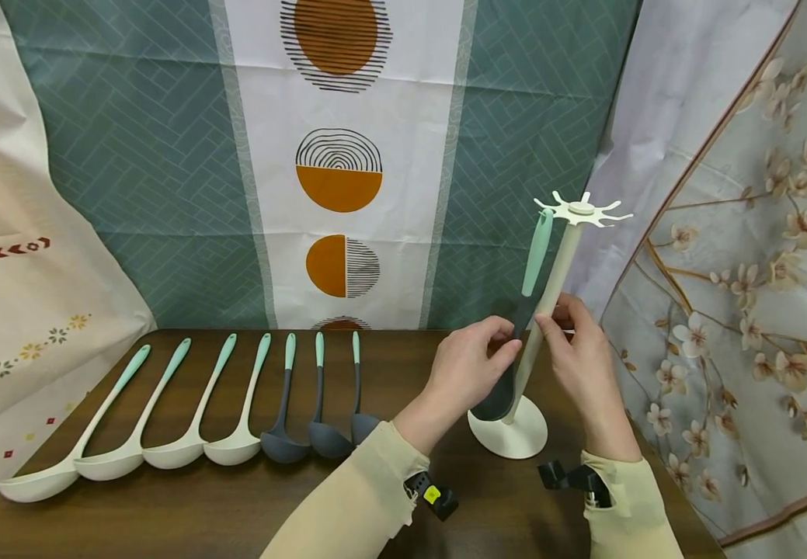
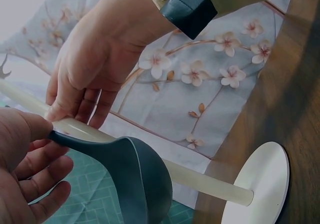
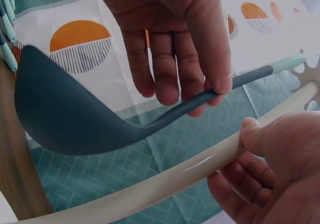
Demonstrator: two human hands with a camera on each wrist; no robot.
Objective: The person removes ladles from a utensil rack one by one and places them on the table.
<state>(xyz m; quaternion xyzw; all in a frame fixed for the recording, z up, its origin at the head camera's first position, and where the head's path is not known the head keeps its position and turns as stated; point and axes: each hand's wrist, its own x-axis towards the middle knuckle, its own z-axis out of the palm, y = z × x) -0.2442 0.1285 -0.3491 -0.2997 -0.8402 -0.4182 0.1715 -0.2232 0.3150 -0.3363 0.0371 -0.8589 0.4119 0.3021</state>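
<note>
My left hand (image 1: 469, 361) pinches the dark shaft of a ladle (image 3: 75, 111) between thumb and fingers. The ladle has a mint-green handle end (image 1: 537, 252), which reaches up to one hook of a cream utensil stand (image 1: 580, 210). Whether its hole is on the hook cannot be told. My right hand (image 1: 580, 353) grips the pole (image 3: 200, 166) of that stand partway up, thumb on the near side. In the left wrist view the ladle's bowl (image 2: 145, 179) hangs beside the pole, above the round base (image 2: 265, 184). The stand leans slightly in the head view.
On the brown table (image 1: 235, 520) at left lies a row of ladles: several with cream bowls (image 1: 113, 462) and 3 with dark bowls (image 1: 284, 446). A patterned curtain (image 1: 336, 171) hangs behind, and a flowered cloth (image 1: 746, 334) borders the right side.
</note>
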